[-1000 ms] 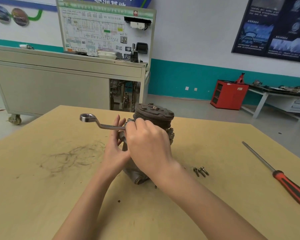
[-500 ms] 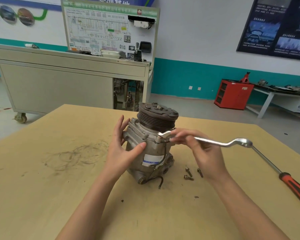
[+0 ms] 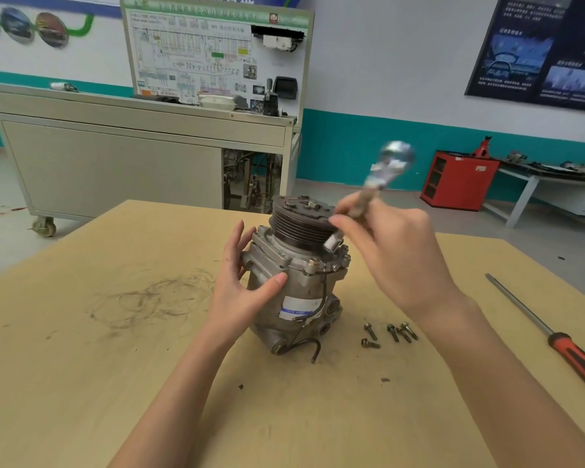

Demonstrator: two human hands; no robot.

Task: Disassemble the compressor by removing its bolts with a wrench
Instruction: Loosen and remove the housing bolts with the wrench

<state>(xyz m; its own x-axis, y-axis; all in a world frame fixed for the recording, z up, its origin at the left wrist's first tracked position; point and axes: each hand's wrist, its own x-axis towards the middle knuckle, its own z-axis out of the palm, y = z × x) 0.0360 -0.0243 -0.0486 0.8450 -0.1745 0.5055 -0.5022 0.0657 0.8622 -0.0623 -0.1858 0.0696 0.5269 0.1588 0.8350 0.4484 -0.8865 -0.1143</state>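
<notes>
Compressor (image 3: 294, 285) stands upright at the centre of the table (image 3: 81, 383). Left hand (image 3: 240, 288) braces its housing, thumb flat and fingers nearly straight. Right hand (image 3: 395, 251) pinches a blurred wrench (image 3: 382, 173) whose lower end is at the flange. Loose bolts (image 3: 390, 332) lie at 4 o'clock, a screwdriver (image 3: 554, 342) at 3 and scuff marks (image 3: 149, 298) at 9. A wheeled training cabinet (image 3: 115, 163) stands at 11 o'clock and a red cabinet (image 3: 458, 180) at 1.

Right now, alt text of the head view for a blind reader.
A right hand grips a silver ring wrench at the top of a grey metal compressor on a wooden table; the left hand presses its side. Five loose bolts and a red-handled screwdriver lie to its right.
</notes>
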